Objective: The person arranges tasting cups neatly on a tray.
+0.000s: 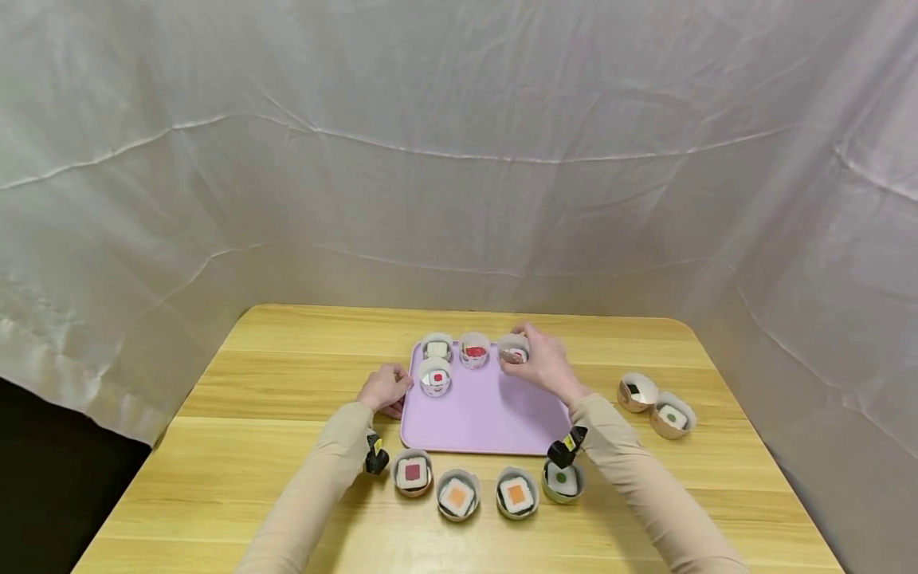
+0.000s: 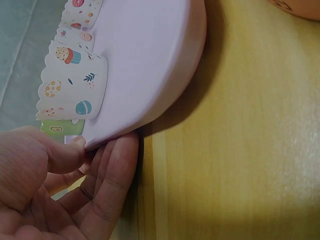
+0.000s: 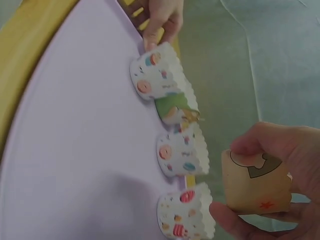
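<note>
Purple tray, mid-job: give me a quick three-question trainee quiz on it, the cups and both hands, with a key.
1. In the head view, how many cups stand just off the near side of the tray?
2. True or false: the left hand pinches the tray's edge.
3. The held cup in the right hand is: A) green, B) tan, C) white.

Key: 1. Four. 2. True. 3. B.

Arms point(image 1: 638, 470) extend forward, left fingers point(image 2: 118, 165) and right fingers point(image 3: 257, 140) pinching.
</note>
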A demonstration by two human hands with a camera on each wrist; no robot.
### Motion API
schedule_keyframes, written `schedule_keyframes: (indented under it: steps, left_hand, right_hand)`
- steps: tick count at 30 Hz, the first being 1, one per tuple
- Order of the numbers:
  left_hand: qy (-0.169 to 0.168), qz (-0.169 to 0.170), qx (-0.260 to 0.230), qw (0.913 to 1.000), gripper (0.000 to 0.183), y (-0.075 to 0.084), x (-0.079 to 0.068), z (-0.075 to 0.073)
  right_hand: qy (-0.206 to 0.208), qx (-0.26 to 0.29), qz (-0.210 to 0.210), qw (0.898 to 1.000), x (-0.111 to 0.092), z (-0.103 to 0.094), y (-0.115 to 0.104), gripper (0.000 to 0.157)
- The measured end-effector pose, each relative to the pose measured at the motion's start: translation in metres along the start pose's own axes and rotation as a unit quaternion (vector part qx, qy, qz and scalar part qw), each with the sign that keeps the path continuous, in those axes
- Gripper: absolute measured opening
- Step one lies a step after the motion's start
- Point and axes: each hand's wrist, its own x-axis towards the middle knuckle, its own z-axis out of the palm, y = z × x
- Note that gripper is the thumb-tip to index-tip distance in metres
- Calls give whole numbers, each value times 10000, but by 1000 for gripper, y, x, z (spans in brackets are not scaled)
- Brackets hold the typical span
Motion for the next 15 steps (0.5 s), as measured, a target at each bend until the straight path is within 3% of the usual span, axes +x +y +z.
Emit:
schedule_keyframes:
  steps: [8,15]
  left_hand:
    - [-5,-16,-17,10000,16,0,0,1]
    - [-18,-4,14,10000,16,1,1,1]
  right_hand:
    - [-337,281,-104,9990,2,13,-10,52]
    - [-545,145,147,9983,3,22,-18,56]
